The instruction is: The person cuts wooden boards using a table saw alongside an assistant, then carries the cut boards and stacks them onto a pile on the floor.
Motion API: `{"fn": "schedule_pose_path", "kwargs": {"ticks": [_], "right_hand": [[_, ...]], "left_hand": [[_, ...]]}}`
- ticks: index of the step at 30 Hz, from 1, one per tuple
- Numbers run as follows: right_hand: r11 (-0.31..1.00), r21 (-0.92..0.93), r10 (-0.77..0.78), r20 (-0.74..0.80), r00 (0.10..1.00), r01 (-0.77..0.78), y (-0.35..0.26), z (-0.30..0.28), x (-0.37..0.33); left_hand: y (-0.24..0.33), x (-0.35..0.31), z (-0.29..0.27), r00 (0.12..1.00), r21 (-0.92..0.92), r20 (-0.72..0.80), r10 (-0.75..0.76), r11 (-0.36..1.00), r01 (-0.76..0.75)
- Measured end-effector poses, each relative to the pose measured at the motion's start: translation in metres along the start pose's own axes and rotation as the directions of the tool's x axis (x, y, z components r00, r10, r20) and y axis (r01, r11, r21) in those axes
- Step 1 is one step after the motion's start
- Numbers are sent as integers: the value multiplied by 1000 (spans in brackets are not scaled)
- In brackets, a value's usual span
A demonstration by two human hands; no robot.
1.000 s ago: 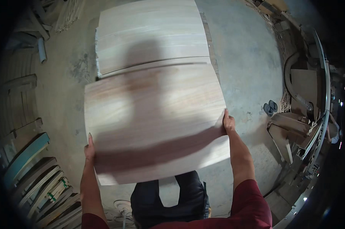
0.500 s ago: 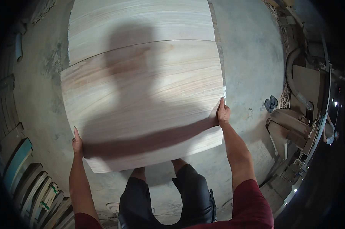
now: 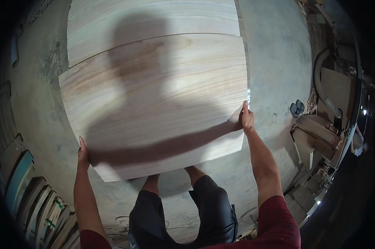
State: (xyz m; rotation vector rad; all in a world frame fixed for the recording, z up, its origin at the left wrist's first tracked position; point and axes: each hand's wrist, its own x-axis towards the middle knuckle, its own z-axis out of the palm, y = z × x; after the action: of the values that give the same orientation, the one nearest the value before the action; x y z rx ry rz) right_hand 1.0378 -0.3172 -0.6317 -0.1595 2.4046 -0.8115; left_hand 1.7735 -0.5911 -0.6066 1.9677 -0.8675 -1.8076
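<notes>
A wide, pale wooden board [image 3: 187, 99] with streaked grain spans the space in front of my legs. My left hand [image 3: 83, 154] grips its left edge close to the near corner, thumb lying up along the side. On the opposite edge my right hand [image 3: 247, 118] holds on a little farther up, its thumb also pointing away from me. Fingers of both hands are partly hidden beneath the board. Just beyond it lies another pale wooden board [image 3: 196, 18], and a thin dark seam divides the two. Shadows of my head and arms fall across the wood.
Grey concrete floor [image 3: 274, 74] surrounds the boards. At the lower left stand several stacked planks [image 3: 36, 199]. To the right are dark slippers [image 3: 296, 108], a bent hose [image 3: 319, 79] and wooden pieces [image 3: 316, 133]. Farther right a person [image 3: 357, 143] is partly visible.
The held board has shifted slightly away from me in the view, its far left corner swinging outward. My right hand has moved a little up and right with it. Both hands keep their hold.
</notes>
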Motion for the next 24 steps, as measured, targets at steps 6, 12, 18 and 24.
{"fn": "schedule_pose_path", "kwargs": {"ticks": [6, 12, 18, 24], "right_hand": [[998, -66, 2, 132, 991, 6, -19, -1, -25], [988, -123, -104, -77, 992, 95, 24, -1, -46], [705, 285, 686, -47, 726, -649, 150, 30, -157], [272, 631, 481, 565, 671, -727, 132, 121, -225]], "left_hand": [[-2, -1, -18, 995, 51, -102, 19, 999, -14], [-23, 5, -33, 898, 443, -249, 364, 867, -228], [-169, -102, 8, 851, -476, -435, -295, 877, 61], [-202, -103, 97, 935, -839, 86, -344, 481, 254]]}}
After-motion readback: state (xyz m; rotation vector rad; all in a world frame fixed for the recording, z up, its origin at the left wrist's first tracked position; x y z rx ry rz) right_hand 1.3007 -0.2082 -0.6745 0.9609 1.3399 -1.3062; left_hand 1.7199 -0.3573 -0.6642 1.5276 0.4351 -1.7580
